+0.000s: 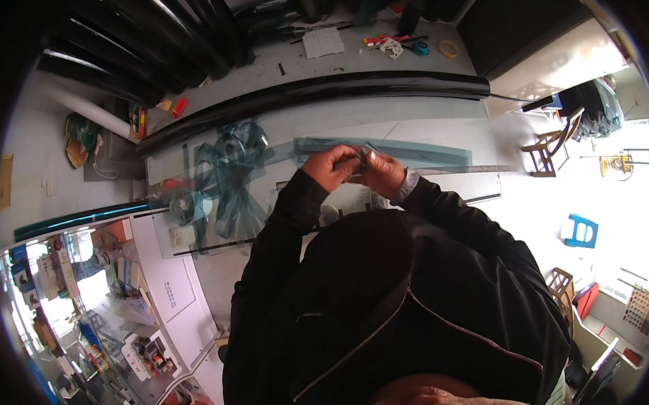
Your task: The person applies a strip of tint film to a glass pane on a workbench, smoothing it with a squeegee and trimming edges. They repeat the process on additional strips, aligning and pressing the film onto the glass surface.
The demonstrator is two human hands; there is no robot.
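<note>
Above the worktable (440, 186), my two hands meet in front of my chest. My left hand (332, 167) is closed, its fingertips pinched against a small dark grey thing between the hands. My right hand (383, 175) is closed on the same spot, thumb on top. What they hold is too small and covered to name. Just beyond them lies a flat strip of transparent blue-green film (427, 151). Left of my hands, a tangled heap of similar film strips (240, 184) spreads over the table.
A long black roll (313, 98) lies across the table beyond my hands. Several black rolls (143, 40) lean at the far left. Scissors (420, 47), a tape ring (447, 49) and a white gridded sheet (322, 42) lie farther back. A wooden chair (554, 145) stands right.
</note>
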